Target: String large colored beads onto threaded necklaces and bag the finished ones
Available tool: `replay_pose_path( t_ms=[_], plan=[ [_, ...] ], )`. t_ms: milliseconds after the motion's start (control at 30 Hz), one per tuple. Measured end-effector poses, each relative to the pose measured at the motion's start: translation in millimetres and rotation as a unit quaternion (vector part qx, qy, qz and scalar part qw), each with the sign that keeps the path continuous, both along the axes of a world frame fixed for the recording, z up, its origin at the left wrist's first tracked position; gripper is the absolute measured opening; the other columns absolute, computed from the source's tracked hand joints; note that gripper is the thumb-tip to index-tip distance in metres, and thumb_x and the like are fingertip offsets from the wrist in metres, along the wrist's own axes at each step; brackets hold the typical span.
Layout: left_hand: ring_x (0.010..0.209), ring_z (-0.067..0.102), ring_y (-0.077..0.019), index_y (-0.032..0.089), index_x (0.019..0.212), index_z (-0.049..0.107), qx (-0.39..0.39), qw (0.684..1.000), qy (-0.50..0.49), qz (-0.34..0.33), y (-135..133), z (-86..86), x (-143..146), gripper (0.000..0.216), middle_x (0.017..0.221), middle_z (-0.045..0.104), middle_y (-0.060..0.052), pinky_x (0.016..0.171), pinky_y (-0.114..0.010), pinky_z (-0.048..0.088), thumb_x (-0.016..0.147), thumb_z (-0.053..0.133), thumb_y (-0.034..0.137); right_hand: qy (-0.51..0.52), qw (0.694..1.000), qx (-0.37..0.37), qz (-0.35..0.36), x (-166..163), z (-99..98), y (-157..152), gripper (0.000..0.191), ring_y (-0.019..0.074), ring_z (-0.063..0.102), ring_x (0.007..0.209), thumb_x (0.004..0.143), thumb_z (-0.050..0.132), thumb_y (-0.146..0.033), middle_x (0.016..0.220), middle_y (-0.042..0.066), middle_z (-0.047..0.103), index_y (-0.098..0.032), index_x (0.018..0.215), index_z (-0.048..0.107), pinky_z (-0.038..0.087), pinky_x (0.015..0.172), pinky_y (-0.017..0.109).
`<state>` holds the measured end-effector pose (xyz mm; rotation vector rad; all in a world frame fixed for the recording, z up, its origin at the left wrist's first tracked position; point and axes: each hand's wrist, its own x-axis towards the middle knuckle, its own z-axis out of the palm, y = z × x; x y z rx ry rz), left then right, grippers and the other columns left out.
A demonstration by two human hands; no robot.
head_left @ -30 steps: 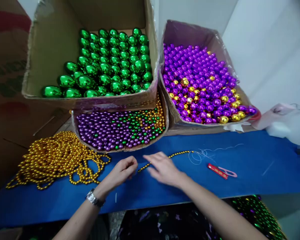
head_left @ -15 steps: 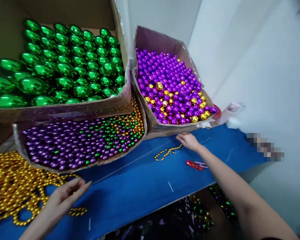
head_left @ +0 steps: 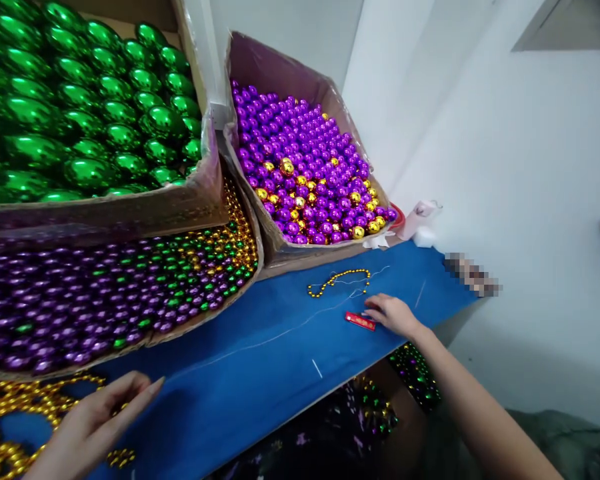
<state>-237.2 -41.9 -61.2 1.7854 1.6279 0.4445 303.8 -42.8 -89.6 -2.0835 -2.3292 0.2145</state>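
A thin, pale thread [head_left: 245, 348] runs slackly over the blue tabletop [head_left: 280, 380] from the pinched fingers of my left hand [head_left: 105, 413]. Around that hand lie gold bead strands [head_left: 10, 407]. Farther right, a short string of gold beads [head_left: 353, 272] rests on the table, with loose thread around it. My right hand [head_left: 394, 315] is low over the table, fingers curled down beside a small red packet [head_left: 360, 321] with gold marks. What sits under those fingers is hidden.
Cardboard boxes hold big green beads [head_left: 87, 173], purple and gold beads [head_left: 305, 153], and smaller mixed beads [head_left: 105, 287]. A pinkish roll [head_left: 420, 220] stands at the table's far end. More shiny beads [head_left: 415, 377] lie below the front edge.
My right hand has left the thread and gold beads and come down beside the red packet, covering the pink tool there. The thread has gone slack. The view has shifted right.
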Motion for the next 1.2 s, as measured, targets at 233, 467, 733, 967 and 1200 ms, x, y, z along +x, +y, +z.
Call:
replay_pose_path(
  t_ms=[233, 467, 733, 967, 1200],
  plan=[
    [0.059, 0.041, -0.0142, 0.019, 0.061, 0.045, -0.001, 0.999, -0.039, -0.013, -3.8, 6.2, 1.3, 0.043, 0.059, 0.04, 0.003, 0.052, -0.022, 0.036, 0.077, 0.048, 0.06, 0.018, 0.999, 0.036, 0.02, -0.2, -18.3, -20.8, 0.023, 0.0177, 0.062, 0.091, 0.092, 0.048, -0.033, 0.095, 0.005, 0.064, -0.022, 0.103, 0.065, 0.05, 0.077, 0.029],
    [0.057, 0.037, -0.0121, 0.019, 0.062, 0.044, 0.013, 0.998, -0.054, -0.009, -10.4, 15.3, 4.1, 0.038, 0.059, 0.036, 0.004, 0.051, -0.021, 0.034, 0.079, 0.049, 0.052, 0.062, 0.995, 0.081, 0.018, -33.4, 9.9, -13.2, 0.039, 0.0197, 0.06, 0.102, 0.098, 0.027, -0.028, 0.114, 0.012, 0.06, -0.016, 0.13, 0.046, 0.048, 0.086, 0.031],
    [0.057, 0.037, -0.0116, 0.019, 0.063, 0.043, 0.03, 0.998, -0.047, -0.012, -14.7, 24.0, 4.4, 0.037, 0.059, 0.037, 0.004, 0.051, -0.021, 0.034, 0.082, 0.049, 0.05, 0.053, 0.992, 0.025, 0.116, -158.4, 19.2, -11.8, 0.039, 0.0189, 0.065, 0.085, 0.095, 0.04, -0.043, 0.105, 0.007, 0.063, -0.028, 0.131, 0.048, 0.05, 0.07, 0.026],
    [0.054, 0.044, -0.0113, 0.019, 0.064, 0.046, 0.084, 0.995, 0.013, -0.048, -14.8, 30.0, -0.6, 0.036, 0.057, 0.042, 0.004, 0.05, -0.02, 0.036, 0.085, 0.046, 0.049, 0.0, 0.996, 0.017, 0.093, -187.6, 5.9, 2.7, 0.025, 0.0199, 0.063, 0.082, 0.094, 0.045, -0.033, 0.096, 0.008, 0.062, -0.026, 0.114, 0.059, 0.046, 0.067, 0.026],
    [0.055, 0.056, -0.0123, 0.022, 0.085, 0.056, 0.424, 0.872, 0.242, 0.026, -8.6, 33.0, 1.9, 0.022, 0.07, 0.061, 0.002, 0.052, -0.022, 0.037, 0.088, 0.047, 0.041, 0.038, 0.999, 0.03, 0.005, -146.8, 13.6, 17.0, 0.037, 0.0211, 0.06, 0.097, 0.098, 0.03, -0.042, 0.115, 0.008, 0.058, -0.027, 0.129, 0.043, 0.047, 0.072, 0.029]
  ],
)
